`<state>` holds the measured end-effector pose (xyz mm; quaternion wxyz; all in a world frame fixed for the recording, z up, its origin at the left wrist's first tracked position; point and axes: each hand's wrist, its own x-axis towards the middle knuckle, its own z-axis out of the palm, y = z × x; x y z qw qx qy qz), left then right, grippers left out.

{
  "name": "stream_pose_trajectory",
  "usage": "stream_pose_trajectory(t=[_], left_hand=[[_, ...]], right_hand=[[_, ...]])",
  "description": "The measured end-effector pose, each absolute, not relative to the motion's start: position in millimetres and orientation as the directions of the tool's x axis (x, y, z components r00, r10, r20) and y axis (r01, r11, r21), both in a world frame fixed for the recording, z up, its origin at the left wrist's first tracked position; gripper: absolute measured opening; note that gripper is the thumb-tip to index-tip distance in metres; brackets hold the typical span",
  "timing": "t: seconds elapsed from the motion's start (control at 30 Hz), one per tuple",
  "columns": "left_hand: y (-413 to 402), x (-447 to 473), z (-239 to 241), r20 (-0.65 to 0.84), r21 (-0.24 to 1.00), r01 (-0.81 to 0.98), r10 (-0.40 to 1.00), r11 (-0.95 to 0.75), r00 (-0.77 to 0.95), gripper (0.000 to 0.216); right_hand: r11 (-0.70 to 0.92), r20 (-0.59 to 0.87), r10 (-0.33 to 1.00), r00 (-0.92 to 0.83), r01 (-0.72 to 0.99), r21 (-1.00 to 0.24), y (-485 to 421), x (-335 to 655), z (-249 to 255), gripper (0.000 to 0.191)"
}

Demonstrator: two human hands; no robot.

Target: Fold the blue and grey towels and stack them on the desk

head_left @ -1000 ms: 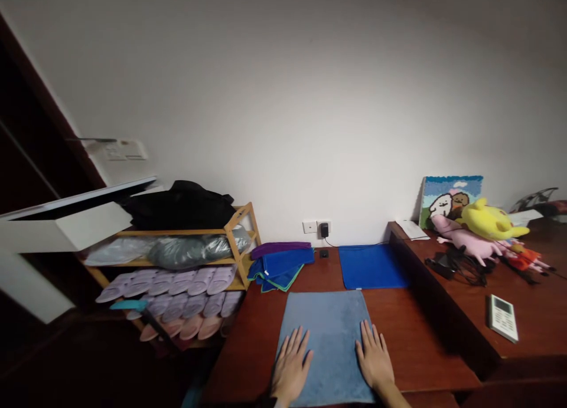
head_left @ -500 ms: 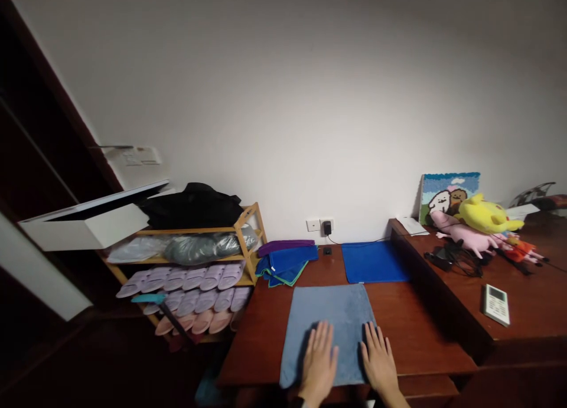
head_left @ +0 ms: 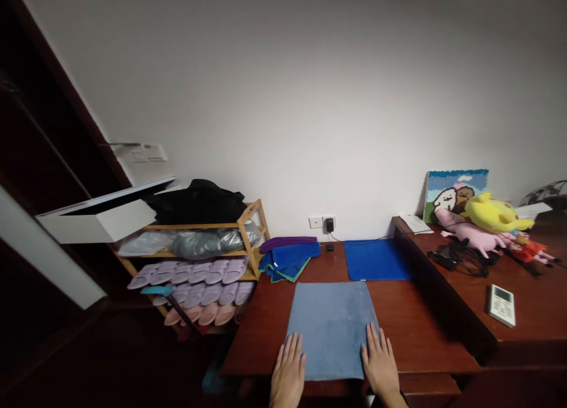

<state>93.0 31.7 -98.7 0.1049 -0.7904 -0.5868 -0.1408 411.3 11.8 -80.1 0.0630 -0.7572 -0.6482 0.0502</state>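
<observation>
A grey-blue cloth [head_left: 332, 325] lies spread flat on the reddish-brown wooden table [head_left: 420, 331], close to its front edge. My left hand [head_left: 289, 369] rests at the cloth's near left edge, fingers stretched out. Over the near right edge lies my right hand [head_left: 380, 358], its fingers flat and slightly apart. Neither hand grips anything. Behind, a bright blue cloth [head_left: 376, 260] is laid flat by the wall. Folded blue cloths [head_left: 286, 261] with green edging sit at the table's back left, with a purple cloth [head_left: 290, 242] behind them.
Left of the table stands a wooden rack [head_left: 250, 219] with several slippers [head_left: 208, 272], a black bag [head_left: 197, 201] and a white box [head_left: 119, 219]. A raised desktop [head_left: 531, 296] at right carries plush toys [head_left: 496, 213], cables and a white calculator-like device [head_left: 502, 305]. A plugged-in adapter [head_left: 329, 225] trails a cord.
My left hand has moved left, from the middle of the grey-blue cloth to its left edge. My right hand stays by the right edge. The view has shifted slightly.
</observation>
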Motion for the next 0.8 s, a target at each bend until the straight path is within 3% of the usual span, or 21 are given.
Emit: stream_pose_trajectory(t=[0.2, 0.37, 0.63, 0.8], left_hand=[[26, 60, -119, 0.42, -0.009, 0.984, 0.892, -0.179, 0.166, 0.059], [36, 87, -98, 0.472, 0.027, 0.984, 0.87, -0.174, 0.141, 0.058], [85, 259, -45, 0.301, 0.178, 0.846, 0.846, -0.503, 0.44, 0.057], [89, 286, -58, 0.182, 0.245, 0.831, 0.865, -0.5, 0.467, 0.057]], right_hand=[[-0.153, -0.023, 0.988, 0.152, 0.966, -0.206, 10, 416, -79, 0.067], [-0.188, -0.006, 0.981, 0.193, 0.945, -0.268, 29, 423, -59, 0.068], [-0.16, -0.071, 0.987, 0.148, 0.961, -0.225, 61, 428, -54, 0.07], [-0.138, -0.05, 0.99, 0.13, 0.967, -0.215, 59, 429, -62, 0.069]])
